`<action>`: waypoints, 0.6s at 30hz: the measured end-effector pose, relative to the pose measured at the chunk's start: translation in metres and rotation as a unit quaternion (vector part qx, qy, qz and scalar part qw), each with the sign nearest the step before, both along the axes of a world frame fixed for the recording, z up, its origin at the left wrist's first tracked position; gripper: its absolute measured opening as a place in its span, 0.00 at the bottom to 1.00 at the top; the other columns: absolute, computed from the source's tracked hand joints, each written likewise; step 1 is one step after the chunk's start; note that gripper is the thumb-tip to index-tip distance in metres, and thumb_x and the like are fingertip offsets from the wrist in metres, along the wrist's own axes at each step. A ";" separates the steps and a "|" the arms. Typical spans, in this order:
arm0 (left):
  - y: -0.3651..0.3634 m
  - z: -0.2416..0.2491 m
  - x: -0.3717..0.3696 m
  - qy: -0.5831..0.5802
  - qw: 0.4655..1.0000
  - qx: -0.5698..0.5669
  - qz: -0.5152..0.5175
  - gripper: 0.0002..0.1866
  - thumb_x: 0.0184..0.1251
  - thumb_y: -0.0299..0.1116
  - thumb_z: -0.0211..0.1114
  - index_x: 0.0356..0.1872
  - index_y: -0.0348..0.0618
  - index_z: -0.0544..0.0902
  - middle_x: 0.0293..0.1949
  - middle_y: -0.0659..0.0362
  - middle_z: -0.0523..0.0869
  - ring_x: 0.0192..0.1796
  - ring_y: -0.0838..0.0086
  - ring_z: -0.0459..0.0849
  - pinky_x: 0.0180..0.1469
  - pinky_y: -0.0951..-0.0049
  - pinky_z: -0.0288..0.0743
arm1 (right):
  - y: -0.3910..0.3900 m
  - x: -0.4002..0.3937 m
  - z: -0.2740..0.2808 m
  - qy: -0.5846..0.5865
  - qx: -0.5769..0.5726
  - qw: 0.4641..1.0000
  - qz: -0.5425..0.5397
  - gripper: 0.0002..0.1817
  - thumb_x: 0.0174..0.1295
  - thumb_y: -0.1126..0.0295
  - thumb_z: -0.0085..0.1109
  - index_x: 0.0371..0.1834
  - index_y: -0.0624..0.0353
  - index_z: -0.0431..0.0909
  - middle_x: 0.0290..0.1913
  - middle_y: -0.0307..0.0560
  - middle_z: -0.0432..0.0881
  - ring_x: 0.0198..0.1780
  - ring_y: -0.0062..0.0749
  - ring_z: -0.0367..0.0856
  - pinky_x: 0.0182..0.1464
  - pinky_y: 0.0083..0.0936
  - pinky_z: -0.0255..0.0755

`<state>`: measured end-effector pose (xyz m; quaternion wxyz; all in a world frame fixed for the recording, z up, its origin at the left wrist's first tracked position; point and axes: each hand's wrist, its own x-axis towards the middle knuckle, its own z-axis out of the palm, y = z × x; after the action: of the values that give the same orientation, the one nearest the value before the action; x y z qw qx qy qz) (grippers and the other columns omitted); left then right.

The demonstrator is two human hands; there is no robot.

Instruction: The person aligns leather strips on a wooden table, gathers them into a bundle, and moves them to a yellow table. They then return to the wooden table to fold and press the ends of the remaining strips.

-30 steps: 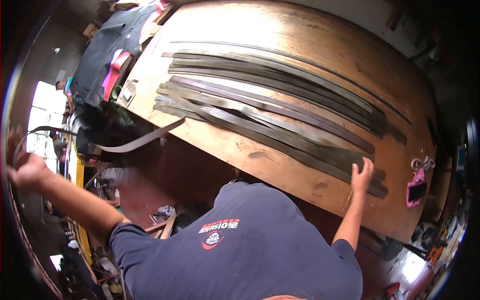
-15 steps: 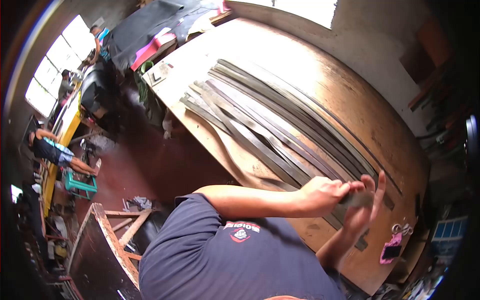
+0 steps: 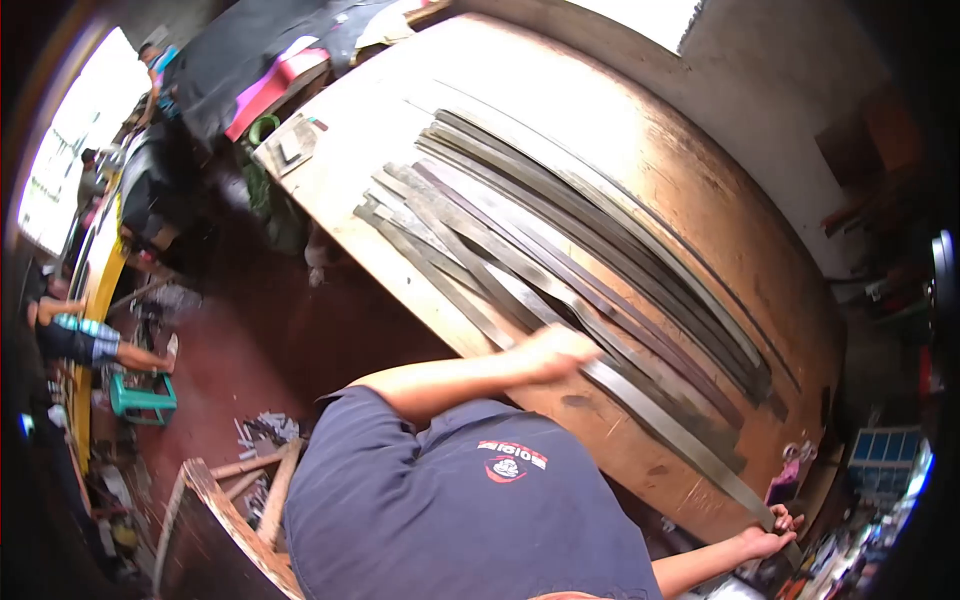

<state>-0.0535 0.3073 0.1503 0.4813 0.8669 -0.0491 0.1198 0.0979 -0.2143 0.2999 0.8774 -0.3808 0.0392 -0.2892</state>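
Note:
A long grey strip (image 3: pixel 680 437) runs diagonally over the near edge of the wooden table. My left hand (image 3: pixel 556 352), blurred by motion, is closed around its upper part, above the table's near edge. At the lower right, beyond the table's corner, my right hand (image 3: pixel 768 537) holds the strip's lower part with curled fingers. Behind my left hand, several dark and grey strips (image 3: pixel 600 265) lie in a loose bundle lengthwise on the table (image 3: pixel 440 300).
A pink item (image 3: pixel 785 482) with scissors-like handles lies at the table's right corner. A wooden frame (image 3: pixel 225 500) stands at the lower left. Beyond are a green stool (image 3: pixel 143 398), a yellow-edged bench (image 3: pixel 103 290) and several people, one in patterned shorts (image 3: pixel 90 340).
My hands, close together before, have moved apart: the left one left and up, the right one down and right. The strip now stretches between them. The view has shifted slightly.

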 end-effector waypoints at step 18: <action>0.396 -0.084 -0.222 0.282 0.720 0.550 0.314 0.20 0.63 0.31 0.53 0.57 0.46 0.78 0.60 0.51 0.76 0.65 0.54 0.70 0.69 0.44 0.57 | -0.098 -0.039 -0.241 0.405 -0.164 0.880 -0.186 0.15 0.71 0.61 0.57 0.32 0.62 0.77 0.27 0.42 0.77 0.26 0.28 0.73 0.31 0.30 0.73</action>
<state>-0.2750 0.7035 0.0658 -0.1540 0.9387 0.3067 -0.0339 0.0592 -0.3123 0.0591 0.6397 -0.5889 0.4134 -0.2703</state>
